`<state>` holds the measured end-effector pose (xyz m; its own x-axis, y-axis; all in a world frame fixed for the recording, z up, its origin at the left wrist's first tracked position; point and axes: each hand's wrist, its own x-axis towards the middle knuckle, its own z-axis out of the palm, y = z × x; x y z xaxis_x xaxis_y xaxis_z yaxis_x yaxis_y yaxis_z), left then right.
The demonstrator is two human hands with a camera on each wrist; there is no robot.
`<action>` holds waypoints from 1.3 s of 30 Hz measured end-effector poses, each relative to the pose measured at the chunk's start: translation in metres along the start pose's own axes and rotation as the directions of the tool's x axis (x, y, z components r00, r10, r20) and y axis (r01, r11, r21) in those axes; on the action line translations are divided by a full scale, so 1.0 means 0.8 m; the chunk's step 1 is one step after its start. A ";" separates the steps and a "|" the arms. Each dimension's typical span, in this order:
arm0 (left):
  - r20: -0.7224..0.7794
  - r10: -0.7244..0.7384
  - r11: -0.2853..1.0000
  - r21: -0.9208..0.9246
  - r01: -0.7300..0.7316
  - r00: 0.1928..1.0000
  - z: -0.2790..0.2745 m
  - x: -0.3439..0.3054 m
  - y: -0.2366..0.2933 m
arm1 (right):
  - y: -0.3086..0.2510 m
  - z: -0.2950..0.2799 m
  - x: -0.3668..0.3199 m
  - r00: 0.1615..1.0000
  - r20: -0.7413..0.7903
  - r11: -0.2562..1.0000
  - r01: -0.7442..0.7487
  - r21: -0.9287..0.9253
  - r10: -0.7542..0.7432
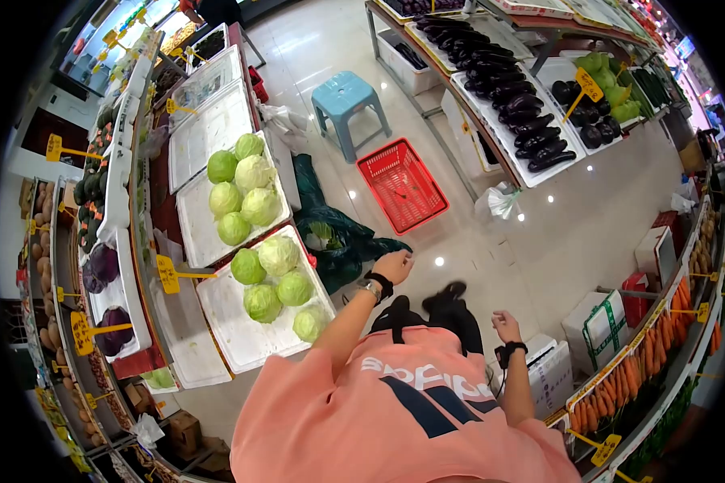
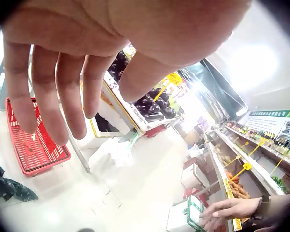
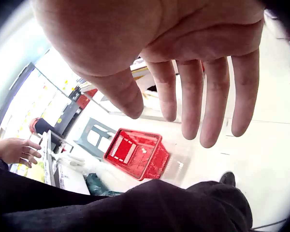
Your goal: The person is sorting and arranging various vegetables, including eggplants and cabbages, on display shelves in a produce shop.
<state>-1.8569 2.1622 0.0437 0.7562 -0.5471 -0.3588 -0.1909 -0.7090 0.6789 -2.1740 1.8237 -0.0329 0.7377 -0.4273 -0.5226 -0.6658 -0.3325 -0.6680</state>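
Note:
My left hand (image 1: 395, 266) hangs over the floor beside the cabbage stand, holding nothing. In the left wrist view its fingers (image 2: 47, 96) reach down loosely and apart. Lower on the other side, my right hand (image 1: 506, 326) hangs by my hip with relaxed, spread fingers (image 3: 191, 99) and an empty palm. Ahead of both hands a red shopping basket (image 1: 403, 187) stands on the floor with only small scraps in it. Nearest the left hand are green cabbages (image 1: 279, 255) in white foam trays (image 1: 225, 314) and a dark green plastic bag (image 1: 338, 241).
A blue stool (image 1: 348, 101) stands beyond the basket. Eggplants (image 1: 515, 97) fill a rack at the right, with a clear plastic bag (image 1: 498, 201) at its corner. Cartons (image 1: 594, 328) and a shelf of carrots (image 1: 628, 366) line my right side. Tiled floor (image 1: 556, 241) runs between.

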 end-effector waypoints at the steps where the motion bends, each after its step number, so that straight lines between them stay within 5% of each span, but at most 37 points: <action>1: -0.033 -0.029 0.999 -0.025 0.028 0.999 0.006 0.007 -0.010 | -0.021 0.000 0.036 0.999 0.046 0.999 -0.004 -0.053 0.006; 7: -0.015 -0.302 0.945 -0.134 0.298 0.953 0.017 0.015 -0.055 | -0.126 0.023 0.281 0.950 0.309 0.980 0.105 -0.169 -0.049; 13: 0.027 -0.604 0.779 -0.191 0.597 0.796 0.068 0.044 -0.097 | -0.137 0.106 0.522 0.902 0.393 0.970 -0.099 -0.222 0.182; 19: 0.204 -0.596 0.735 -0.249 0.630 0.776 0.129 0.174 -0.124 | -0.116 0.177 0.664 0.893 0.408 0.869 0.041 -0.493 0.189; 23: 0.152 -0.617 0.738 -0.229 0.634 0.772 0.206 0.267 -0.223 | -0.059 0.242 0.736 0.854 0.333 0.782 -0.130 -0.610 0.401; 25: 0.025 -0.635 0.757 -0.185 0.627 0.773 0.221 0.314 -0.255 | -0.009 0.274 0.772 0.614 0.412 0.724 -0.434 -0.536 0.673; 30: -0.004 -0.699 0.577 -0.593 0.561 0.715 0.257 0.361 -0.271 | 0.027 0.322 0.754 0.418 0.620 0.583 -0.809 -0.079 0.664; 33: 0.122 -0.679 0.518 -0.619 0.590 0.724 0.281 0.342 -0.257 | 0.035 0.359 0.742 0.479 0.681 0.501 -0.845 0.187 0.553; 35: 0.205 -0.661 0.518 -0.571 0.637 0.721 0.286 0.324 -0.245 | 0.034 0.389 0.735 0.572 0.594 0.462 -0.817 0.346 0.566; 39: 0.241 -0.670 0.587 -0.406 0.700 0.702 0.299 0.278 -0.239 | 0.025 0.411 0.736 0.607 0.553 0.401 -0.793 0.458 0.571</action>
<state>-1.8016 2.0698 -0.3193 0.5081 -0.0160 -0.8611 0.6713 -0.6191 0.4076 -1.7166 1.8420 -0.5282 0.1298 0.0152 -0.9914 -0.8015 0.5903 -0.0958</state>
